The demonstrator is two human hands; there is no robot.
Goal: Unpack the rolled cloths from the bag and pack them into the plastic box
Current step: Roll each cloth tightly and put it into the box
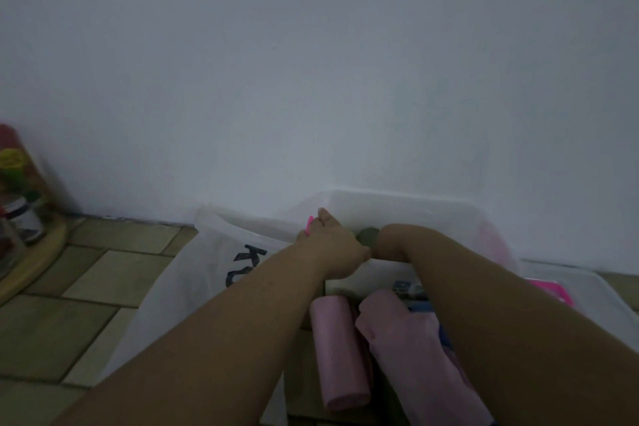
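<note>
Both my arms reach forward into the white plastic box (408,204), which stands against the wall. My left hand (333,245) lies over the box's near left rim, with thumb and pink-nailed fingers pointing away; the dim picture hides its grip. My right hand (389,242) bends down inside the box, and its fingers are hidden. A grey-green rolled cloth (368,236) shows between the two hands. Two pink rolled cloths (339,353) (411,353) lie in front of the box between my forearms. The white bag (211,263) with black lettering lies to the left.
The box lid (584,290), with something pink on it, lies to the right of the box. A round tray (41,245) with bottles and jars stands at the far left on the tiled surface (86,273). A bare white wall closes off the back.
</note>
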